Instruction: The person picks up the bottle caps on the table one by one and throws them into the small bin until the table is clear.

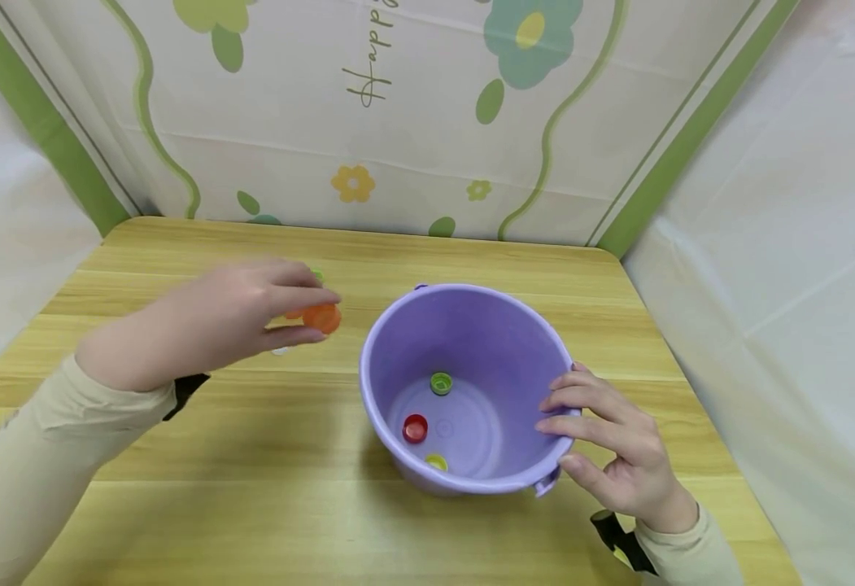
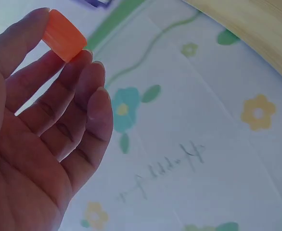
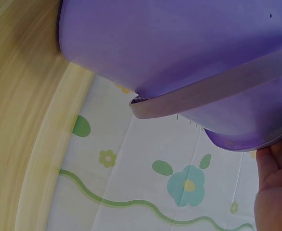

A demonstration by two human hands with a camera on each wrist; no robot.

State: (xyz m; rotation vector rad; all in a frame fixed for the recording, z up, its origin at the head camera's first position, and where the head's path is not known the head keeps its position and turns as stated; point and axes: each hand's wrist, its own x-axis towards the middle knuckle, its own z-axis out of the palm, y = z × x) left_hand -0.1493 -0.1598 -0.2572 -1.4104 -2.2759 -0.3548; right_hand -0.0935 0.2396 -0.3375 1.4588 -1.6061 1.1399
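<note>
My left hand (image 1: 244, 309) pinches an orange bottle cap (image 1: 322, 318) between thumb and fingers, raised over the table to the left of the bucket. The left wrist view shows the orange cap (image 2: 64, 36) held at the fingertips, side-on. A purple bucket (image 1: 500, 334) stands with its mouth toward me. Inside it lie a green cap (image 1: 441, 383), a red cap (image 1: 416, 429) and a yellow cap (image 1: 437, 462). My right hand (image 1: 621, 448) grips the bucket's right rim, fingers inside and thumb outside. In the right wrist view, the bucket's handle (image 3: 213, 91) hangs along its outer side.
Partly hidden behind my left hand are another orange piece (image 1: 294, 313), a green piece (image 1: 317, 275) and a white piece (image 1: 280, 351). The wooden table (image 1: 251, 505) meets a flower-print curtain (image 1: 412, 122) at the back, with pale sheets on both sides.
</note>
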